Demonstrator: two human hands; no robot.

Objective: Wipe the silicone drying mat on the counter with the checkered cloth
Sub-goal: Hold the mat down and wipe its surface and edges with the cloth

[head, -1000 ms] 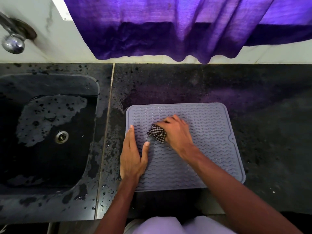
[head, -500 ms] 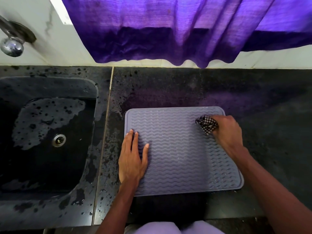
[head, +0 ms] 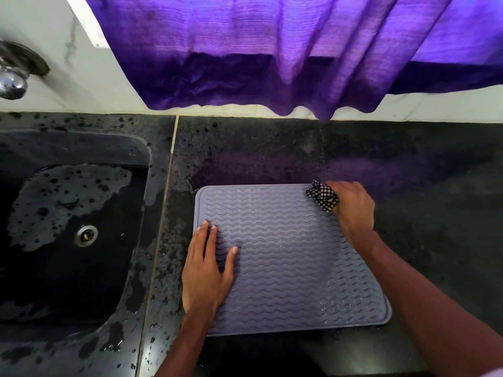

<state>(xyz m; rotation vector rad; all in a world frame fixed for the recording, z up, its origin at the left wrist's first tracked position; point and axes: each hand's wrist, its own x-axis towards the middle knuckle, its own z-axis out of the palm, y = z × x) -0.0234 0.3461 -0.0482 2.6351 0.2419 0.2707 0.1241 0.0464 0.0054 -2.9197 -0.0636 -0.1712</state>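
A grey-lilac silicone drying mat (head: 285, 262) with wavy ridges lies flat on the dark stone counter (head: 408, 186). My left hand (head: 206, 270) rests flat on the mat's left edge, fingers spread, pressing it down. My right hand (head: 352, 208) is closed around a bunched black-and-white checkered cloth (head: 322, 195) at the mat's far right corner, the cloth touching the mat. Small water droplets sit on the mat's near right part.
A black sink (head: 68, 227) with a metal drain (head: 86, 235) lies to the left, wet and spotted. A chrome tap (head: 13, 80) sticks out of the wall at top left. A purple curtain (head: 272, 50) hangs over the counter's back edge. Water drops dot the counter between sink and mat.
My right hand swept the cloth from the mat's middle to its far right corner, then stayed near there. My left hand kept its place on the left edge.
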